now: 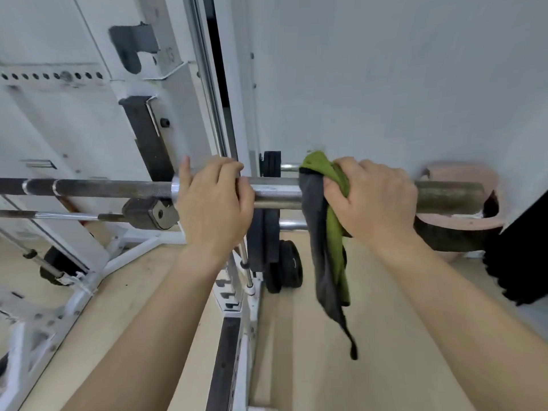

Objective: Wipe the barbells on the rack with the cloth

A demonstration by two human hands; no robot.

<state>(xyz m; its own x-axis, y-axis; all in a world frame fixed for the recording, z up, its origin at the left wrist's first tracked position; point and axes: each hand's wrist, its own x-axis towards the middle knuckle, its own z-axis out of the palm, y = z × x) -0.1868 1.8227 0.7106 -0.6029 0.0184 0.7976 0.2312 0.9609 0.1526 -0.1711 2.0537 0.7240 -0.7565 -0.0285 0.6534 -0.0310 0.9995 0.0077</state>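
Looks like early-to-middle going, I'd say. Far left, the upper barbell point(103, 186) lies across the white rack point(189, 93). Its knurled shaft is dark with worn patches, and I can't tell if it's been wiped. A second, lower barbell point(59, 215) sits just under it with nothing touching it, so that one's probably left to do.

The left hand point(213, 200) is wrapped round the bar at the collar, steadying it. The sleeve stretch point(275, 192) between the hands looks bright and clean. The green-and-grey cloth point(326, 232) is draped over the sleeve, and the right hand point(373, 197) clamps it around the metal. Past that, the sleeve end point(450, 197) looks dull and brownish, so I'd guess it needs wiping.
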